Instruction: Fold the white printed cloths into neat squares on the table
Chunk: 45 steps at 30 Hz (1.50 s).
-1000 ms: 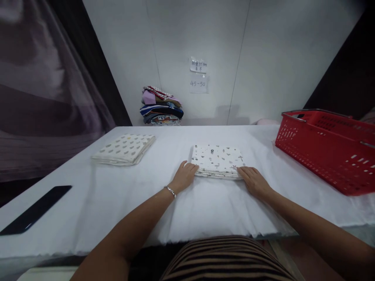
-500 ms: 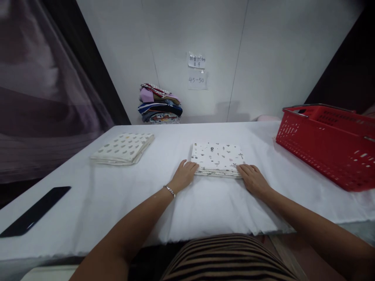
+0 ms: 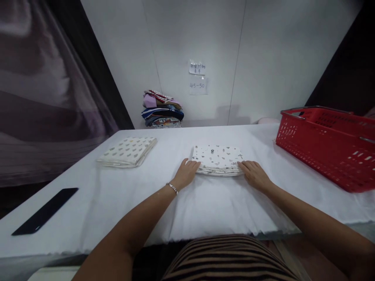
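A folded white cloth with small grey and green prints lies in front of me, its stacked layers showing along the near edge. My left hand pinches its near left corner, fingers on top and the thumb out of sight under or behind them. At the near right corner my right hand grips in the same way, its thumb also hidden. Between the hands the near edge bows slightly. Further left rests a second folded cloth, cream with grey leaf-like prints, touched by neither hand.
A white-covered table spreads under everything. The red perforated basket stands at the right. A flat black object lies at the left front. Behind the table's far edge, a pile of folded fabrics sits against the wall beneath paper signs.
The near edge of the printed cloth, flatter before, now curves between my hands. Both hands keep their places at its corners. The whole view has shifted slightly.
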Each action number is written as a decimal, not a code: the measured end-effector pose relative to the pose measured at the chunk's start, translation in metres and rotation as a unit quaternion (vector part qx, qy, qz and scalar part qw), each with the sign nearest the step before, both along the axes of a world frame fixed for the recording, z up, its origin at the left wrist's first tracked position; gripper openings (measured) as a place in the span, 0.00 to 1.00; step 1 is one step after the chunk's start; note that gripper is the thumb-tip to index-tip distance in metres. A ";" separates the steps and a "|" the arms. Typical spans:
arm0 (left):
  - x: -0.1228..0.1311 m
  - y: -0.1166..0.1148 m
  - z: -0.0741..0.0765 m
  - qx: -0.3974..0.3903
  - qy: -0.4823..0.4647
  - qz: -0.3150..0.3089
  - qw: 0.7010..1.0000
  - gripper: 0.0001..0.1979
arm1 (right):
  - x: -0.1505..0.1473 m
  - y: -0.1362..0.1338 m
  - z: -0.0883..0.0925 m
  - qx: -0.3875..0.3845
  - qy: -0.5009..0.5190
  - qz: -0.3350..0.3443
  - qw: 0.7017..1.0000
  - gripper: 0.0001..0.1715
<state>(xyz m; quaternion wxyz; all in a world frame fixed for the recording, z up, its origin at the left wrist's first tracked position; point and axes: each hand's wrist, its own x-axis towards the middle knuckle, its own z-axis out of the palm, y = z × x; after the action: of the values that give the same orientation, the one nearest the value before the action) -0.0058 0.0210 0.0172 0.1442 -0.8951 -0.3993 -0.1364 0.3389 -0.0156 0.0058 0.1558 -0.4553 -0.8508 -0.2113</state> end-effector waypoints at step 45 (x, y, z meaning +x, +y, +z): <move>-0.013 0.106 -0.004 -0.364 -0.349 0.279 0.817 0.22 | -0.020 0.143 -0.028 -0.256 0.416 -0.187 0.852 0.27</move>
<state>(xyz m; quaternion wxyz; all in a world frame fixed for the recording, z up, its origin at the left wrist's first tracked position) -0.0192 0.1267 0.0131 -0.3094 -0.6253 -0.6759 -0.2378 0.3191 0.1272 -0.0226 0.3307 -0.6752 -0.6291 0.1976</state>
